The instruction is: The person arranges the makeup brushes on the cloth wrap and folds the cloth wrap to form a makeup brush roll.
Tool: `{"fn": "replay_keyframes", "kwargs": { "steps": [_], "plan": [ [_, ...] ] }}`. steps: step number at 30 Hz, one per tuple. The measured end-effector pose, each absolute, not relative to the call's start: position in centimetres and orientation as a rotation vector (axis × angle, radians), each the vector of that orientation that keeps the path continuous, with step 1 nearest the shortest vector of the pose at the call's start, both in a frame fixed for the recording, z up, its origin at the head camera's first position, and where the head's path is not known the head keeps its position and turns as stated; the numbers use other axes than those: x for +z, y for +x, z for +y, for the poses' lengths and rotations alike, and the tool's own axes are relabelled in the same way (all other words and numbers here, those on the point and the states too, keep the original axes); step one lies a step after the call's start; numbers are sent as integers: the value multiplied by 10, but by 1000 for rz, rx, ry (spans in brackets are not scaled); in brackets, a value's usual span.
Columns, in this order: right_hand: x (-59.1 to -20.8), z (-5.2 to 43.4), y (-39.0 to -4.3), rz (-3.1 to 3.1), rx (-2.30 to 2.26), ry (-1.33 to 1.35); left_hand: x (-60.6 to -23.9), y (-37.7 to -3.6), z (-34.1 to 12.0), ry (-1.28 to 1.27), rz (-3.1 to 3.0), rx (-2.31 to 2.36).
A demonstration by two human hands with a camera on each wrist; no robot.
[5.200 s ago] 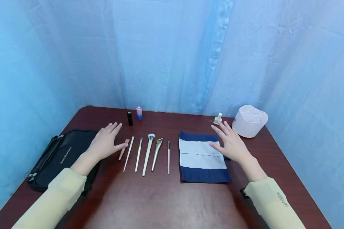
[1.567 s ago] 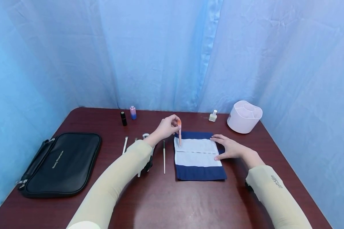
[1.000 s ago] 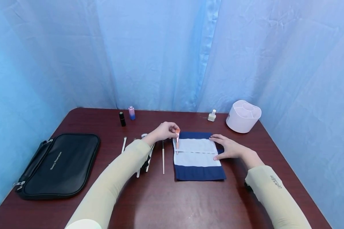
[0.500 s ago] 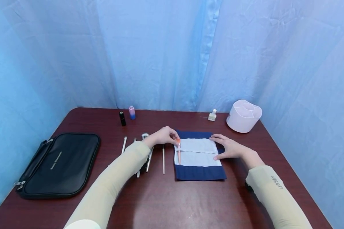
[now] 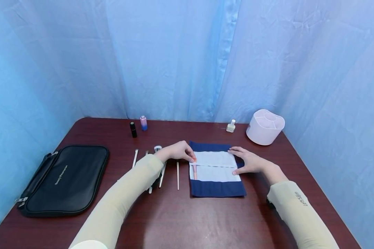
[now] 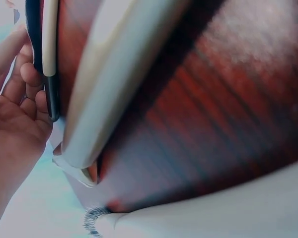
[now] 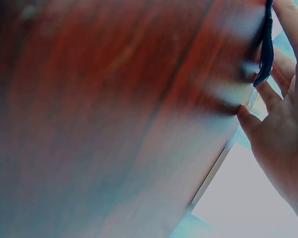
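Observation:
A navy and white brush roll (image 5: 216, 186) lies flat at the table's middle. My left hand (image 5: 190, 157) reaches across to its left edge and pinches the head of a pink brush (image 5: 194, 171), whose handle sits down in the leftmost white pocket. My right hand (image 5: 244, 160) lies flat on the roll's right edge, fingers straight, pressing the cloth down. In the left wrist view my left hand's curled fingers (image 6: 25, 84) show beside blurred brush handles. The right wrist view shows the right hand's straight fingers (image 7: 283, 119) against the navy cloth edge (image 7: 265, 54).
Several loose brushes (image 5: 178, 174) lie left of the roll, partly under my left forearm. A black zip bag (image 5: 65, 178) sits far left. A black bottle (image 5: 132, 129), a pink-blue bottle (image 5: 143, 122), a nail polish bottle (image 5: 230, 126) and a white organiser (image 5: 266, 126) stand along the back.
My left hand picked the pink brush up from the row, carried it to the roll and slid it handle-first down into the left pocket. The right hand has stayed on the roll.

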State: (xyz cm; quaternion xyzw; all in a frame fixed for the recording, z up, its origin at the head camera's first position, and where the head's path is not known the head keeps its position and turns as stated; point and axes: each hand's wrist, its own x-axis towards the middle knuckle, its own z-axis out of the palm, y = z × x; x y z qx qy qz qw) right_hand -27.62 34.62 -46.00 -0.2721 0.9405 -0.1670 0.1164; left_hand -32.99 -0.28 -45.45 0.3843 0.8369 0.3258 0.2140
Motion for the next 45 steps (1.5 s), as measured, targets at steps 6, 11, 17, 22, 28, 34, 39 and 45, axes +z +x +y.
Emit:
{"fn": "replay_keyframes", "kwargs": {
  "steps": [6,11,17,22,28,34,39,45],
  "plan": [
    [-460,346,-278,2759,-487,-799,-445,-330,-5,1059,2347,866],
    [-460,347,-278,2748,-491,-794,-426,-331,-16,1017,2429,918],
    [-461,346,-279,2753,-477,-793,-395,-320,-44,970,2563,971],
    [-460,345,-282,2751,-472,-809,-379,-308,-75,902,2664,1021],
    [-457,345,-284,2750,-462,-800,-378,-294,-112,826,2797,1067],
    [-455,346,-284,2751,-472,-793,-396,-284,-141,717,2831,992],
    [-458,349,-281,2761,-479,-789,-413,-285,-162,633,2883,816],
    [-461,354,-278,2770,-471,-768,-429,-289,-176,551,2846,720]
  ]
}}
